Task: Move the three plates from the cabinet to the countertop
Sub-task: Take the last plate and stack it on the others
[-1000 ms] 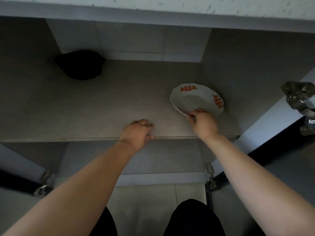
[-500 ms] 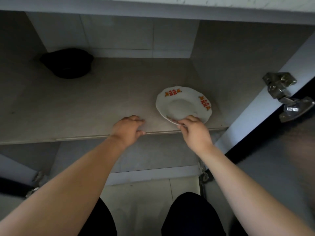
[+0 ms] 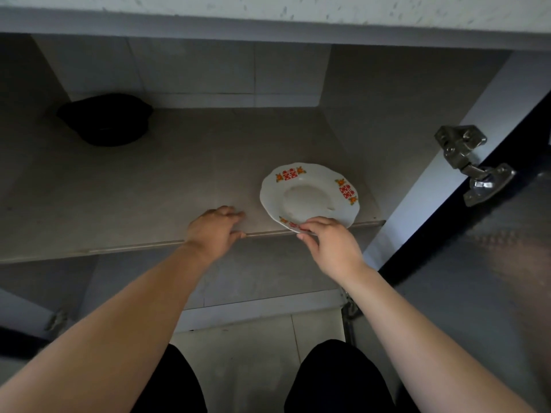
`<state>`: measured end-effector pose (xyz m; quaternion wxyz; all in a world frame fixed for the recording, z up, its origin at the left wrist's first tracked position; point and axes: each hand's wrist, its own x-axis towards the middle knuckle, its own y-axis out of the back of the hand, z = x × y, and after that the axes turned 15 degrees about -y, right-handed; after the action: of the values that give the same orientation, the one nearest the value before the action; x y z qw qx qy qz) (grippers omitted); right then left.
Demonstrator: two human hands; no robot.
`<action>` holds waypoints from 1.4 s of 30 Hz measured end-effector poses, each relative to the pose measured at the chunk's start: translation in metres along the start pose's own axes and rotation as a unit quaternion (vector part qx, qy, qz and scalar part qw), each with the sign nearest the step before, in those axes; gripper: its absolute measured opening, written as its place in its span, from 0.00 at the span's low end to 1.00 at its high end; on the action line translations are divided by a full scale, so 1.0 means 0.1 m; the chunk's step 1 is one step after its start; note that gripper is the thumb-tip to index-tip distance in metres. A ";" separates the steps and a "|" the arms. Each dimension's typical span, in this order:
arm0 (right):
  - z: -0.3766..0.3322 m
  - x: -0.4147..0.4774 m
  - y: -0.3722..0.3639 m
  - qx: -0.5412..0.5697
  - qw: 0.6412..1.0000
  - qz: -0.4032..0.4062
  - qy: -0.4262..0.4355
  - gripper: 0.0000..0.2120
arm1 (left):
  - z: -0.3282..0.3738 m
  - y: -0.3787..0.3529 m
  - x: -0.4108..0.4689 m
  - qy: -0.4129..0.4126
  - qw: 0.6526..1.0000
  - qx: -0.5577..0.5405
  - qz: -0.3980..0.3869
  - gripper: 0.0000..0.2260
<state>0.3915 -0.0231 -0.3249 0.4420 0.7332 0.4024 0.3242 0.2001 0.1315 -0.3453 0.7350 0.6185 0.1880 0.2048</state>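
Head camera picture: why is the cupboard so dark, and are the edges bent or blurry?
In the head view, the cabinet is dim, the black object at back left lost in shadow; the white plate and right hand pinching its rim are lit and sharp; straight edges bow from the wide-angle lens; the door at lower right looks smeared.

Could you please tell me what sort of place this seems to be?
Most likely a home kitchen: a low cabinet with a patterned plate at the front of its shelf, a metal hinge on its open door, and a speckled countertop above.
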 end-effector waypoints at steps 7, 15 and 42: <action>0.02 -0.10 0.01 -0.005 1.000 -0.007 0.003 0.13 | 0.06 -0.06 -0.07 -0.002 1.000 0.004 0.018 0.23; 0.21 0.03 0.21 0.096 0.987 0.066 -0.107 0.16 | 0.34 0.17 0.10 0.064 0.977 -0.136 0.152 0.23; -0.06 0.01 0.10 0.221 0.945 -0.038 -0.239 0.14 | 0.43 0.34 -0.19 0.200 0.806 -0.513 0.216 0.19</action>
<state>0.3899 -0.0225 -0.3131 0.3639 0.8528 0.3737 0.0250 0.2050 0.0907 -0.3038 0.8283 0.1213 0.0599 0.5436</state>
